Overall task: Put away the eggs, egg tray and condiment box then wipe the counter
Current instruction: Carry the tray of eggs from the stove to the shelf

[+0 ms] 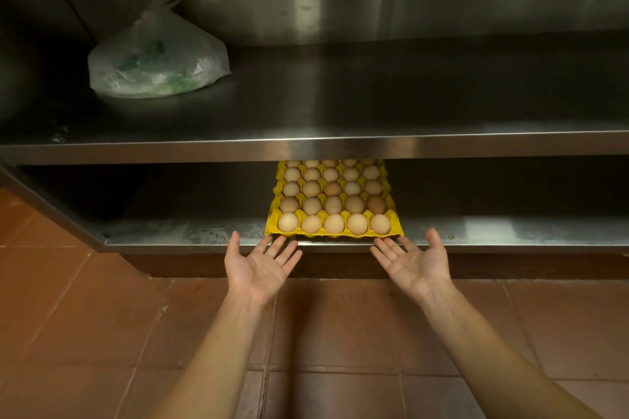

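Both hands palm-up, fingers straight and spread, gripping nothing. Left hand (260,267): fingertips (279,241) reach the near left corner of the egg tray (274,211), right at its front edge; contact or a hair short, cannot tell. Right hand (415,264): fingertips (381,243) at the near right corner of the tray, same doubt about touch. Thumbs point outward and up on both. Forearms bare, coming in from the bottom of the view. Yellow egg tray sits on the lower shelf (170,235) of a stainless steel cabinet, front edge about flush with the shelf lip, far end hidden under the upper shelf (340,105). Eggs (333,204) fill the tray, brown and tan, five across, five rows seen before the upper shelf cuts the view. Lower shelf surface looks scuffed near the front. On the upper shelf, far left, a clear plastic bag (158,58) with something green inside, knotted at top, well apart from the tray. Floor (340,333) is red-brown tile under the arms.
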Demonstrator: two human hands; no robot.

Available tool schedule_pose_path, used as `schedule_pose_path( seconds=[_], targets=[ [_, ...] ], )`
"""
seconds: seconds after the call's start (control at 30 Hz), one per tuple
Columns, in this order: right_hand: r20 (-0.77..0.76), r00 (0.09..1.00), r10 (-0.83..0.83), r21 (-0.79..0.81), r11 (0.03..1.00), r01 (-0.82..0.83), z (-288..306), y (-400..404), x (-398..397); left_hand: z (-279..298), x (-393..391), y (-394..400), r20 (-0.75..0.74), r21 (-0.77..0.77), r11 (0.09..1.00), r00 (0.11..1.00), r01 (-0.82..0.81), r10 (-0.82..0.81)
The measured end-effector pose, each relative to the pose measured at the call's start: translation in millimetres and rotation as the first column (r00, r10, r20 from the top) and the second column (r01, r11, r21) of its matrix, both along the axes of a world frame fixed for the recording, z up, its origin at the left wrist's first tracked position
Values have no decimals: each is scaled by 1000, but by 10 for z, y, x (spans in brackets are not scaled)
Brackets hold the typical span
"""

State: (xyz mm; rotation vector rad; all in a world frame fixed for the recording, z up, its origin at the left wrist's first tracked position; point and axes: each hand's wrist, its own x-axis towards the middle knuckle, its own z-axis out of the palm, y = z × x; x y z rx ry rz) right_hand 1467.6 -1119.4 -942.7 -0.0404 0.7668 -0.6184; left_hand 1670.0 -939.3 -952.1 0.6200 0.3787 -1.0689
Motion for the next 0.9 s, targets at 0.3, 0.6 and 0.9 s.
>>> schedule_pose_path(
  seconds=[0.3,0.6,0.9],
  targets=[
    [-12,999,-49,12,999,49,93,79,46,66,-120,5,16,28,999,1000,27,-27],
    [-125,991,47,-206,976,-72,569,92,-32,676,-351,-158,204,58,997,977,46,-57],
    [-413,911,5,-590,760,-272,2266,418,-245,2359,-787,-159,511,233,963,825,137,-242]
  ],
)
